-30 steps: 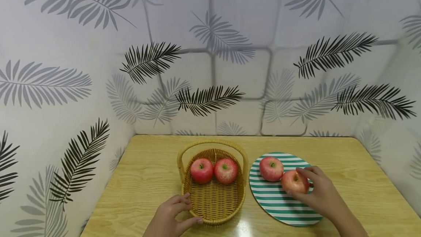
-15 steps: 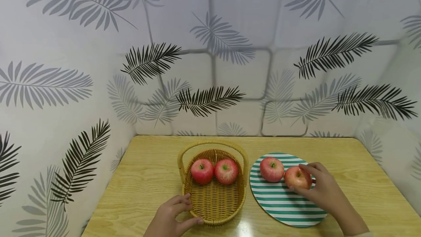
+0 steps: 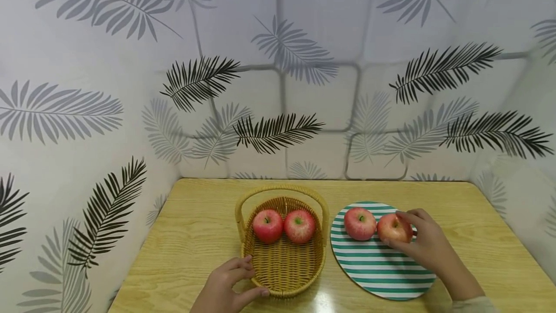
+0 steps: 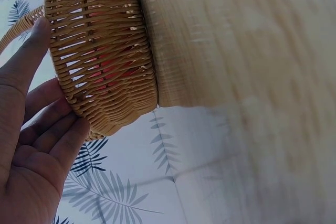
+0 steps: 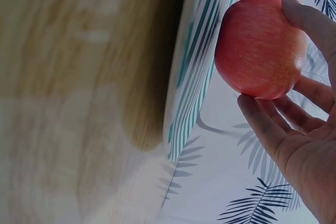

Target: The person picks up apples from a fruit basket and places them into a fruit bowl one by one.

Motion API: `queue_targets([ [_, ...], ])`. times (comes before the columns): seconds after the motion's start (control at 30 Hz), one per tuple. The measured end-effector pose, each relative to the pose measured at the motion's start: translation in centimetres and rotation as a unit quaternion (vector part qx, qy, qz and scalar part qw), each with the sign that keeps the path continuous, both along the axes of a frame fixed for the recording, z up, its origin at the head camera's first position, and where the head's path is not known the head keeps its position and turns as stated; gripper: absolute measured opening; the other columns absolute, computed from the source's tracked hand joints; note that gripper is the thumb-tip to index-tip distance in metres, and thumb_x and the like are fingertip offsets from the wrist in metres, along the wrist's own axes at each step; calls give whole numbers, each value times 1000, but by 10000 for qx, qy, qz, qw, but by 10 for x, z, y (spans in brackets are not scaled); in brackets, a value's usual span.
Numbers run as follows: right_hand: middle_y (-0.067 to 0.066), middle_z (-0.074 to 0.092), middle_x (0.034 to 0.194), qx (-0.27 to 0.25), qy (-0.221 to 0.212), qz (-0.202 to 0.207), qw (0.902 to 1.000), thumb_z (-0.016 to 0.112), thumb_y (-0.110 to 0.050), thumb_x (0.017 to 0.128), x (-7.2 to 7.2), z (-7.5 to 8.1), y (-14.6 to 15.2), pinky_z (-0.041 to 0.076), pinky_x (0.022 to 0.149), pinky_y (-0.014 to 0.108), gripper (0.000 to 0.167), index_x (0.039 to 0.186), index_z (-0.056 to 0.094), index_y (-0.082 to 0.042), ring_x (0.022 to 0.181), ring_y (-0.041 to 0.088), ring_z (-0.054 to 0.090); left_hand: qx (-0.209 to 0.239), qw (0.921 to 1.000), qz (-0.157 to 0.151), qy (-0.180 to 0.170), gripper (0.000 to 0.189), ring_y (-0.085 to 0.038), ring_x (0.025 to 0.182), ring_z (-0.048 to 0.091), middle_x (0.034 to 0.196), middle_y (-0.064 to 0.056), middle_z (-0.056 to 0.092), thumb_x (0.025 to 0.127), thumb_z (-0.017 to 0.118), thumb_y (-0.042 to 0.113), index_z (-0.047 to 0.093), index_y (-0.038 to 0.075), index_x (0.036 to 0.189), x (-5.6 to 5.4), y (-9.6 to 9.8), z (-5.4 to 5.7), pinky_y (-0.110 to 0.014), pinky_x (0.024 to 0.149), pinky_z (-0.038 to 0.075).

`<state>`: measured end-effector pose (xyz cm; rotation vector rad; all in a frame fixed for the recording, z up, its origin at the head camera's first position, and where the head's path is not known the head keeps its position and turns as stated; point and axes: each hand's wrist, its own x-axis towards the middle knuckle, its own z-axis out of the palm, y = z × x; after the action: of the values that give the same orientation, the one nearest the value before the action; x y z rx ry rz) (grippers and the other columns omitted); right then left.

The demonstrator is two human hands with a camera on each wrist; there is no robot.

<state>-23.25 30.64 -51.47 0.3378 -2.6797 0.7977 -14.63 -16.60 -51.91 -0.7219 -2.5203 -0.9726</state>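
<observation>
My right hand (image 3: 427, 245) holds a red-yellow apple (image 3: 393, 227) over the right part of the green-and-white striped round plate (image 3: 386, 279). In the right wrist view, the thumb lies on one side of this apple (image 5: 260, 51) and the fingers on the other. Close beside it on the plate sits a second apple (image 3: 359, 223). My left hand (image 3: 226, 286) rests with spread thumb and fingers at the near left rim of a woven basket (image 3: 284, 267). Two red apples lie in the back of the basket, a left apple (image 3: 267, 226) and a right apple (image 3: 299, 226).
The basket's arched handle (image 3: 282, 188) rises over its back part. Basket and plate stand side by side on a light wooden table (image 3: 195, 216). Behind the table is a leaf-patterned wall covering (image 3: 317, 95).
My right hand and its apple have shifted slightly right and toward the back, the apple ending beside the other one on the plate. The left hand and basket keep their places.
</observation>
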Motion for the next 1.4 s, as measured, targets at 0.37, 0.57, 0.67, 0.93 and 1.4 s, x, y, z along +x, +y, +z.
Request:
queue_targets([
  [0.37,13,59,110,91,-53,-60,9999,91,-45,69,-7,-1,1,52,65,27,74,122,67,0,93,28,59,-67,9999,33,-134,37,-21,103,72,97,9,70,74,85,45,79,10,85,2,2,5,-30,82,62],
  [0.57,13,59,110,158,101,-61,9998,92,-42,69,-10,-5,2,55,68,34,73,122,67,1,94,30,60,-35,10000,-38,-80,36,-21,102,72,96,8,70,76,84,45,78,10,85,2,2,8,-30,82,62],
  [0.67,14,59,110,180,203,-61,9996,93,-40,68,-12,-7,2,56,68,34,72,121,67,1,94,30,60,12,10000,-93,-28,36,-21,102,72,95,8,70,76,84,44,78,10,85,2,3,9,-29,82,62],
  [0.93,16,59,112,169,78,-86,9998,91,-42,70,-15,-5,3,51,64,25,73,124,65,2,92,30,59,-71,10000,-20,38,34,-17,103,72,96,8,70,73,88,40,78,10,84,2,2,7,-29,82,62],
  [1.4,19,57,115,136,-214,-151,9996,89,-45,73,-16,-5,2,56,69,40,77,127,62,3,96,35,59,51,10000,-54,59,35,-20,102,72,96,8,70,72,87,42,78,10,84,0,1,2,-29,81,62],
])
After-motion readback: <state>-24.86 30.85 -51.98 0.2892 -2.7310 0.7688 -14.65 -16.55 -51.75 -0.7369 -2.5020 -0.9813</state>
